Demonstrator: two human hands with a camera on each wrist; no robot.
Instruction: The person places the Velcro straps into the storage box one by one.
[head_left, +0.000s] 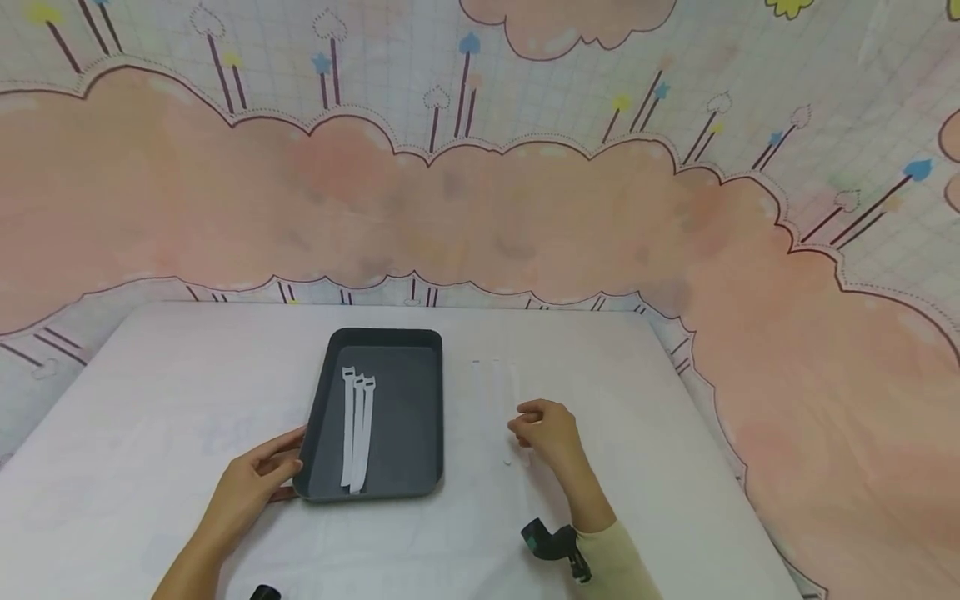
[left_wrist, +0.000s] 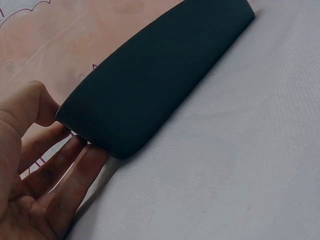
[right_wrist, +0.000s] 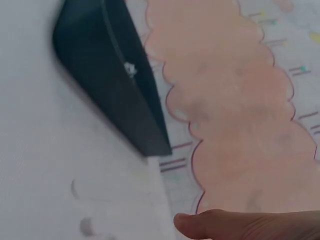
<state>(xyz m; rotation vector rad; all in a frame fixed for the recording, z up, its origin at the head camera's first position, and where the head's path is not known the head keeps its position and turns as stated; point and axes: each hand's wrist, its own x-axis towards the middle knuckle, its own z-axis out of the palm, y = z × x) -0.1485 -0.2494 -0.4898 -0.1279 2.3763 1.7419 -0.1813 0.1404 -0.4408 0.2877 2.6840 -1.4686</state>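
A dark grey tray [head_left: 405, 417] stands on the white table, with several white slotted cable straps [head_left: 358, 433] lying lengthwise in its left half. My left hand [head_left: 251, 479] grips the tray's near left corner. In the left wrist view, the thumb is at the rim of the tray [left_wrist: 145, 85] and the fingertips are at its lower edge. To the right of the tray, my right hand [head_left: 551, 432] is over pale strips [head_left: 497, 400] that barely stand out from the table, fingers loosely bent. Only its thumb [right_wrist: 200, 226] shows in the right wrist view, with nothing seen against it.
A white cloth covers the table [head_left: 187, 367]. Behind and to the right hangs a patterned backdrop [head_left: 480, 217] with pink cloud shapes. A black wrist camera mount [head_left: 555, 542] sits by the right sleeve [head_left: 618, 562].
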